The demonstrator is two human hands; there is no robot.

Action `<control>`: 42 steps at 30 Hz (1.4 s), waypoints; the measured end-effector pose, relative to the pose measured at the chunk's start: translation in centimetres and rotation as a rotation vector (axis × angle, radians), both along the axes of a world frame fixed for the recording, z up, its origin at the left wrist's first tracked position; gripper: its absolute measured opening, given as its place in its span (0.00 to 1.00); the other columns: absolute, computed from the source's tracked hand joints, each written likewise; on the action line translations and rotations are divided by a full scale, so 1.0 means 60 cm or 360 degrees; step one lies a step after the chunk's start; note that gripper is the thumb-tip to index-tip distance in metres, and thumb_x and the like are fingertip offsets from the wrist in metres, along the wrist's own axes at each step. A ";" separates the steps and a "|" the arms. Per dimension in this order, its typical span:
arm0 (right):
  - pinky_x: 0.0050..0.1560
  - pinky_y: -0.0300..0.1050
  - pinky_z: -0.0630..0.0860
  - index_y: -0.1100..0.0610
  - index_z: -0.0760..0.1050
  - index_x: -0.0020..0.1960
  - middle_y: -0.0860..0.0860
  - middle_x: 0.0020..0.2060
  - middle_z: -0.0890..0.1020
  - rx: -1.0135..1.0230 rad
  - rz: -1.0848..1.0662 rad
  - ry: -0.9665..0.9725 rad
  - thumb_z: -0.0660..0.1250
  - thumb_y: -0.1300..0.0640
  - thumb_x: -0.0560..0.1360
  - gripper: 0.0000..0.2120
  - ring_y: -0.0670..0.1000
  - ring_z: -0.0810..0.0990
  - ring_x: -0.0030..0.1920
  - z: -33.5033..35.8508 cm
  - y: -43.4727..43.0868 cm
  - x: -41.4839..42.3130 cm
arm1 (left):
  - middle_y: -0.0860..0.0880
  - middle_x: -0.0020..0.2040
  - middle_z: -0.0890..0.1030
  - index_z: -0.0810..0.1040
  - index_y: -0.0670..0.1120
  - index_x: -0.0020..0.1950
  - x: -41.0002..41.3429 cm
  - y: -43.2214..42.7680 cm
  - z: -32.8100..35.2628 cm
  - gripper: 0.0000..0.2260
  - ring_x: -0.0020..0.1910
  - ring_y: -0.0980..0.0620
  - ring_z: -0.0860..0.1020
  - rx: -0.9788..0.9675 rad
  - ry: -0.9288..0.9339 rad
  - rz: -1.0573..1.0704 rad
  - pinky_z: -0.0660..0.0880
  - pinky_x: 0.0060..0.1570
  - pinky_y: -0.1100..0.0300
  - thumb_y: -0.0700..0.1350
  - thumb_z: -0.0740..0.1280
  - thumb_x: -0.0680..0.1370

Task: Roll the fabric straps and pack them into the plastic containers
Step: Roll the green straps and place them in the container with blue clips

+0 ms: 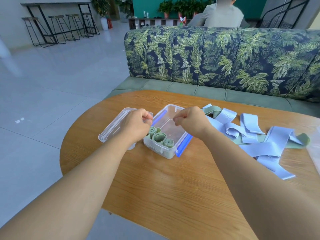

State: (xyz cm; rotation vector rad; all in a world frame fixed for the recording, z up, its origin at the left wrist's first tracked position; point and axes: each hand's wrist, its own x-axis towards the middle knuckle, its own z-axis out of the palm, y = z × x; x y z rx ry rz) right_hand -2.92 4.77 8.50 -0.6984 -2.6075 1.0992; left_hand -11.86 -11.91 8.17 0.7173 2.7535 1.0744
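A clear plastic container (174, 118) with blue side clips stands open at the middle of the wooden table. Several rolled green straps (159, 137) stand on end in its near left corner; the rest of its floor is bare. Its clear lid (110, 126) lies just to the left. My left hand (136, 124) hovers over the container's left rim, fingers loosely curled, with nothing visible in them. Over the container's far right side my right hand (192, 121) hangs the same way, holding nothing. Loose light-blue and green straps (263, 137) lie heaped to the right.
The oval wooden table (173, 184) has its curved edge at left and front, with tiled floor beyond. A leaf-patterned sofa (225, 61) runs behind the table, and a person sits past it. A clear plastic sheet (314, 153) lies at the far right edge.
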 end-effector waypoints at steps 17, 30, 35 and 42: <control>0.39 0.44 0.72 0.62 0.82 0.40 0.56 0.43 0.85 -0.0124 -0.0482 -0.0059 0.64 0.61 0.73 0.09 0.53 0.77 0.39 -0.050 0.121 0.307 | 0.51 0.72 0.68 0.67 0.52 0.73 0.226 0.165 -0.064 0.30 0.67 0.51 0.70 -0.0475 -0.0249 -0.0774 0.67 0.66 0.57 0.53 0.73 0.73; 0.41 0.49 0.79 0.50 0.81 0.42 0.47 0.39 0.83 -0.0148 -0.0590 0.0024 0.64 0.61 0.74 0.10 0.46 0.80 0.34 -0.098 0.211 0.291 | 0.49 0.80 0.44 0.46 0.46 0.80 0.217 0.237 -0.091 0.55 0.78 0.50 0.44 -0.1309 -0.0095 -0.0924 0.53 0.76 0.49 0.61 0.76 0.65; 0.40 0.47 0.74 0.60 0.82 0.44 0.55 0.40 0.83 0.0092 -0.0471 0.0033 0.62 0.60 0.75 0.10 0.55 0.78 0.43 -0.092 0.213 0.216 | 0.49 0.80 0.43 0.45 0.46 0.80 0.216 0.234 -0.096 0.55 0.78 0.51 0.44 -0.1295 -0.0046 -0.0969 0.53 0.76 0.51 0.62 0.76 0.66; 0.65 0.53 0.61 0.57 0.72 0.67 0.55 0.72 0.64 0.1142 0.0047 -0.0366 0.56 0.55 0.80 0.17 0.58 0.58 0.72 -0.063 0.234 0.061 | 0.50 0.80 0.43 0.43 0.46 0.79 0.208 0.235 -0.105 0.56 0.78 0.51 0.43 -0.1306 -0.0008 -0.0996 0.54 0.75 0.52 0.64 0.75 0.66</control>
